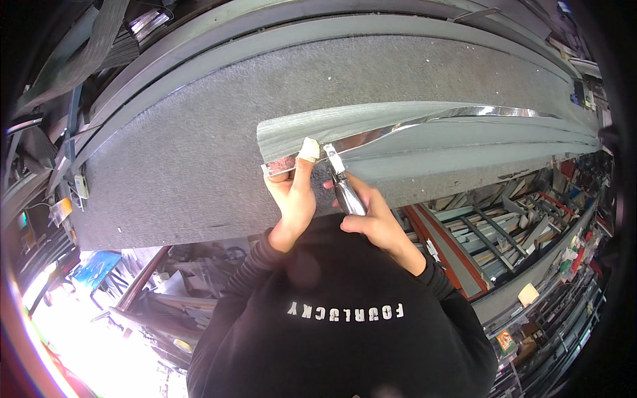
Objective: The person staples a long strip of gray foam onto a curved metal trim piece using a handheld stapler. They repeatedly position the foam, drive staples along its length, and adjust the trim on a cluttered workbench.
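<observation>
My left hand (pixel 296 196) pinches the near end of a long shiny metal strip (pixel 434 119), its thumb on top and fingers beneath. A whitish wrap (pixel 310 150) covers that thumb. The strip runs off to the right along grey ribbed panels (pixel 292 136) and shows pinkish reflections by my fingers. My right hand (pixel 378 215) is closed around the silver handle of a pliers-like tool (pixel 348 197). Its white-covered jaws are at the strip's edge, just right of my left thumb; whether they bite on it I cannot tell.
A grey carpeted workbench (pixel 192 159) lies under the work, with long grey metal profiles (pixel 332 32) along its far edge. Below right, a rack (pixel 491 232) holds many lengths of profile. Dark strips (pixel 83 60) hang over the far left, and a yellow-orange object (pixel 61 211) is at the left.
</observation>
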Demonstrator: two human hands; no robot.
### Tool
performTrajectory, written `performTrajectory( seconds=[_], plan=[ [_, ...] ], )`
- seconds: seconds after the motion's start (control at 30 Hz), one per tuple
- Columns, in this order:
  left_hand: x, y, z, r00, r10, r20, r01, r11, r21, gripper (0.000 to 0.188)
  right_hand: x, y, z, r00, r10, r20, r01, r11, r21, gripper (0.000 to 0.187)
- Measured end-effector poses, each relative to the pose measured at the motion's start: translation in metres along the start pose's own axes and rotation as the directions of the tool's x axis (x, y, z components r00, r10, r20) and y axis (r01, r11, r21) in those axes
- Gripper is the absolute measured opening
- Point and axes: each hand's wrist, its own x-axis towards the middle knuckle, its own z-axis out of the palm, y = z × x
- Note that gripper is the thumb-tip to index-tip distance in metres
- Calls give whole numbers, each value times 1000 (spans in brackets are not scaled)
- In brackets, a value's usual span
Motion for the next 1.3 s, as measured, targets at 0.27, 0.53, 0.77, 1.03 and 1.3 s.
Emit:
performTrajectory(
  seconds=[0.27,0.53,0.77,1.03,1.3],
  plan=[
    [-8,5,0,999,1,44,2,998,-55,22,-2,7,-2,997,60,51,-58,997,-47,73],
    [-14,9,4,997,11,74,-7,998,-63,23,-9,11,-1,984,178,13,-179,984,19,61],
    [-22,5,1,998,-7,67,9,999,-31,24,-9,13,1,983,163,-88,-160,986,39,53],
    [-21,-9,-3,994,74,76,-76,997,19,23,-2,32,18,977,88,-192,-119,981,-153,32],
    [-8,2,9,998,61,-20,-61,998,-7,13,10,37,9,990,-38,-134,0,961,-275,29]
  ],
)
